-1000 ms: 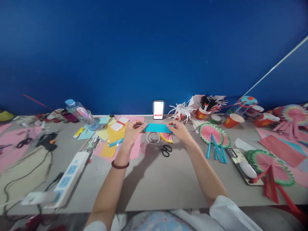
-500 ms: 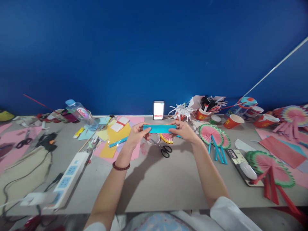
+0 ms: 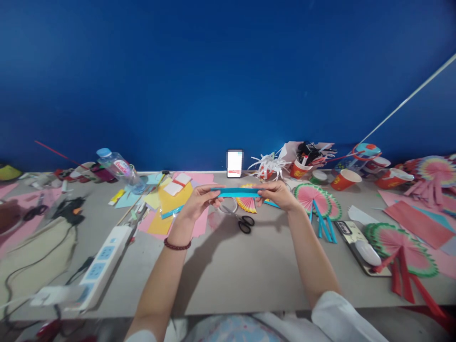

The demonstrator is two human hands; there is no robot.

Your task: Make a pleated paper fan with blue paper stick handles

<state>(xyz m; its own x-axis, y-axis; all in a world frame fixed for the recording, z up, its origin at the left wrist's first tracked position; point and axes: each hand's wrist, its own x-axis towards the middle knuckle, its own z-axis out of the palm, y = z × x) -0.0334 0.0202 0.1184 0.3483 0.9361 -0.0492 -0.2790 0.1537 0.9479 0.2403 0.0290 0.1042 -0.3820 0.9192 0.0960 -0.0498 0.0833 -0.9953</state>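
Note:
A narrow blue paper strip (image 3: pixel 238 192) is stretched level between my hands, above the table. My left hand (image 3: pixel 201 200) pinches its left end, and my right hand (image 3: pixel 277 194) pinches the right end. A lengthwise crease shows along the strip, its upper part darker than the lower. Below it on the table lie black-handled scissors (image 3: pixel 245 223), blades pointing away toward a roll of tape (image 3: pixel 228 205). A small yellow and pink pleated paper fan (image 3: pixel 246 204) sits just behind the scissors, partly hidden by the strip.
A lit phone (image 3: pixel 234 164) stands against the blue wall. To the left are coloured papers (image 3: pixel 161 223), a plastic bottle (image 3: pixel 123 168) and a power strip (image 3: pixel 103 266). Right are watermelon-like paper fans (image 3: pixel 313 199), paper cups (image 3: pixel 345 179) and a mouse (image 3: pixel 366 252). Another person's hand (image 3: pixel 9 214) shows far left.
The blue strip has tilted or folded and now looks narrower, with a crease showing. My hands have turned slightly and sit a little lower. Another person's hand has come in at far left.

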